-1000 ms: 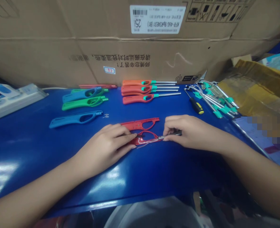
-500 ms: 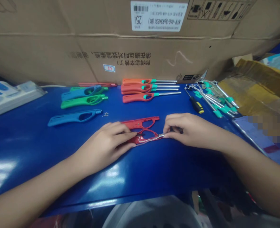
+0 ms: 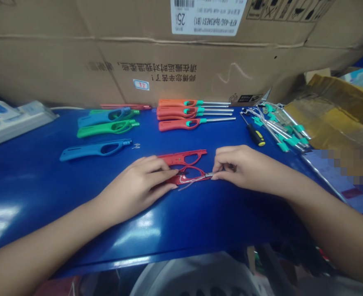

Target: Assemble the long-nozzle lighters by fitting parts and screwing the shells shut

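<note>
Left hand (image 3: 144,181) closes its grip on a red shell (image 3: 193,177) on the blue worktop (image 3: 122,238), while the right hand (image 3: 243,166) pinches a metal tube (image 3: 209,175) at its tip. Beyond lie red lighters (image 3: 176,124), before a cardboard box (image 3: 101,61).

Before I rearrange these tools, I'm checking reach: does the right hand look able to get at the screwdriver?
Probably yes: the screwdriver lies on the table beyond the right hand, with nothing visible between them. That hand would likely have to release the metal tube first.
</note>
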The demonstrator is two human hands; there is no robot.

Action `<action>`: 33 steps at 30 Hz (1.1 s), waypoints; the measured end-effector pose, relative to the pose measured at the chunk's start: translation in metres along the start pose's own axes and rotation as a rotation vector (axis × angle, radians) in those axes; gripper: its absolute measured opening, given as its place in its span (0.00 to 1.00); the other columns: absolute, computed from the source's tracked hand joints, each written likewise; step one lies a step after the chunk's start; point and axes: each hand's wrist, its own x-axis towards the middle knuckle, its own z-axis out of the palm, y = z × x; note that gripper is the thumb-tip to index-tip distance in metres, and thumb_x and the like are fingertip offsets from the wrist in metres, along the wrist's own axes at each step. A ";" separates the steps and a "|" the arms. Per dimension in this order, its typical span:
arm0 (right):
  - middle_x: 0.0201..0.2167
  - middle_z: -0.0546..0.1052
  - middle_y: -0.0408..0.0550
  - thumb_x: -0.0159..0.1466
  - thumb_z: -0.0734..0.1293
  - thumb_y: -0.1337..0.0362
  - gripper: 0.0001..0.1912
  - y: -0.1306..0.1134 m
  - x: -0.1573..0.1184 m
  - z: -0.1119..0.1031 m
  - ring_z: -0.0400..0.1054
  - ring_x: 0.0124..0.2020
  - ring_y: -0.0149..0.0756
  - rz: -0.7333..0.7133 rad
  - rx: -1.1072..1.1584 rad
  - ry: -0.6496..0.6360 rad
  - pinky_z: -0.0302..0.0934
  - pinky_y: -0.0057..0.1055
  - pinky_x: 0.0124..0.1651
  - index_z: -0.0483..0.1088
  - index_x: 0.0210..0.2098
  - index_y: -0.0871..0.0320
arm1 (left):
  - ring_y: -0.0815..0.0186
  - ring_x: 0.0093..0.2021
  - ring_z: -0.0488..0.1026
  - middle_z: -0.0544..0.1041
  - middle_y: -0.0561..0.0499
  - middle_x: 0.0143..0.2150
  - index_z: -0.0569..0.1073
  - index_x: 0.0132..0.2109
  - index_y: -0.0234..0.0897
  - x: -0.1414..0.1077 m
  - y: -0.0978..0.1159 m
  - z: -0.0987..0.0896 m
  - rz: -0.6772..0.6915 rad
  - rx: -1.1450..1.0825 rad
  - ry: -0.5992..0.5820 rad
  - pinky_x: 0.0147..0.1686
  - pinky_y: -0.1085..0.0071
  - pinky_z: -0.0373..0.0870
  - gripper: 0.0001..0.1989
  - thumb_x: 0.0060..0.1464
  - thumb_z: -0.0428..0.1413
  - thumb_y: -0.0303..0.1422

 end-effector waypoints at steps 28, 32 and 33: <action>0.25 0.70 0.41 0.65 0.72 0.60 0.15 -0.002 0.003 0.000 0.62 0.27 0.28 0.078 0.023 0.017 0.52 0.27 0.30 0.69 0.25 0.59 | 0.61 0.44 0.74 0.78 0.44 0.43 0.78 0.54 0.35 0.001 0.008 0.006 -0.033 -0.093 0.046 0.45 0.63 0.75 0.12 0.66 0.57 0.31; 0.23 0.69 0.40 0.62 0.74 0.61 0.15 0.001 0.008 0.000 0.61 0.25 0.28 0.131 0.050 -0.024 0.52 0.27 0.29 0.68 0.24 0.58 | 0.61 0.44 0.74 0.77 0.45 0.43 0.78 0.54 0.37 -0.001 0.011 0.007 -0.062 -0.098 0.046 0.46 0.62 0.75 0.12 0.66 0.57 0.30; 0.24 0.69 0.40 0.62 0.74 0.61 0.13 0.001 0.008 -0.001 0.61 0.25 0.28 0.121 0.056 -0.026 0.52 0.27 0.29 0.70 0.25 0.58 | 0.61 0.44 0.74 0.77 0.45 0.43 0.77 0.55 0.37 -0.001 0.012 0.007 -0.064 -0.090 0.042 0.46 0.62 0.75 0.13 0.66 0.57 0.30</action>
